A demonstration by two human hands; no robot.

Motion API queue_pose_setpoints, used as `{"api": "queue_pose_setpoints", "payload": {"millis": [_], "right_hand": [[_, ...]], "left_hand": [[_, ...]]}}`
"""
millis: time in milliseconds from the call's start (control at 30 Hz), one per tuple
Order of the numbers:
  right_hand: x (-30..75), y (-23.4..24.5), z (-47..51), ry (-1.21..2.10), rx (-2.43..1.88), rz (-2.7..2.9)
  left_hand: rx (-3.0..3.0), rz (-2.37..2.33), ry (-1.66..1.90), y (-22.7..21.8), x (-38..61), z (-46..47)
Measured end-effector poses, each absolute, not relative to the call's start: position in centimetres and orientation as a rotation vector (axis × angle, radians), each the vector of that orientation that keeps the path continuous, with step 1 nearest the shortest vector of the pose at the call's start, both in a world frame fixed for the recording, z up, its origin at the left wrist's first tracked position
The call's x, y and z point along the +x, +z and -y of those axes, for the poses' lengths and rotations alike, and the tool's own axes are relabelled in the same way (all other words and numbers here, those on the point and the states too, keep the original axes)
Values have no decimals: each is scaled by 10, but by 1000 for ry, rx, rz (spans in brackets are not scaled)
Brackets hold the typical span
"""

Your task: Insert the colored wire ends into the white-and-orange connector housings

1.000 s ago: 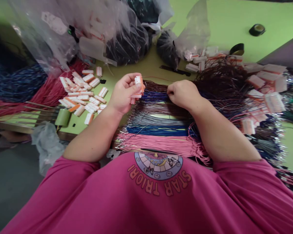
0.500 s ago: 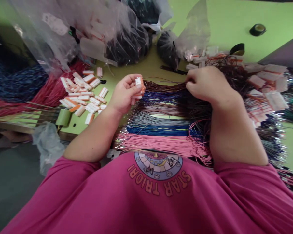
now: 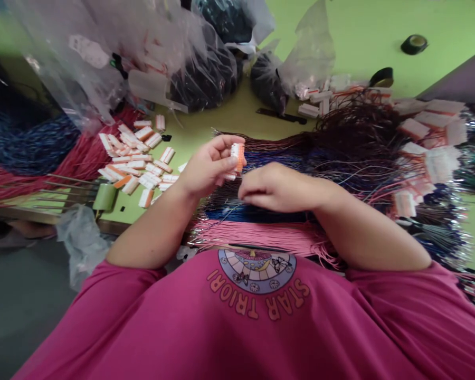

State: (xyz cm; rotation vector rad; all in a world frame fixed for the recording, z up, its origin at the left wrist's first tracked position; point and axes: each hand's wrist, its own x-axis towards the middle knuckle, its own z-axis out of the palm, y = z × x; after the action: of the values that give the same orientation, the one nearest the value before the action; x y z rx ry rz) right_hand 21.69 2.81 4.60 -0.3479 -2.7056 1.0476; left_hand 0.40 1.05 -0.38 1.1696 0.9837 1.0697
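My left hand (image 3: 209, 164) grips a white and orange connector housing (image 3: 238, 154) between thumb and fingers. A second white piece shows just below it in the same hand. My right hand (image 3: 275, 187) is closed, with its fingertips pinched low over the grey and blue wires (image 3: 257, 215), close to the connector. What sits between those fingertips is too small to make out. Brown wires (image 3: 269, 143) lie beyond both hands, and pink wires (image 3: 257, 232) lie nearest my body. Bare metal ends show at the left of the wire rows.
Loose white and orange connectors (image 3: 134, 153) are scattered on the green table left of my left hand. Wired connectors (image 3: 435, 158) pile up at the right. Plastic bags (image 3: 206, 58), a black cutter (image 3: 281, 115) and black tape rolls (image 3: 414, 44) are at the back.
My right hand has come left and nearer my body, from the far brown wires to beside the connector. My left hand, still holding the connector, has shifted slightly right and nearer.
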Motion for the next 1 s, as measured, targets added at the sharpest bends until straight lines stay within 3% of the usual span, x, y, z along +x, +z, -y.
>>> {"api": "queue_pose_setpoints", "payload": {"millis": [200,533,1000], "right_hand": [[223,29,-46,655,-1028,2325],[218,20,-41,114,-1140,2504],[205,11,-45,335,-1248,2672]], "left_hand": [[1004,-854,1027,-7,9,-9],[1025,-904,1063,-12,12,-11],[1129,-1088,1038,-10,21,-8]]}}
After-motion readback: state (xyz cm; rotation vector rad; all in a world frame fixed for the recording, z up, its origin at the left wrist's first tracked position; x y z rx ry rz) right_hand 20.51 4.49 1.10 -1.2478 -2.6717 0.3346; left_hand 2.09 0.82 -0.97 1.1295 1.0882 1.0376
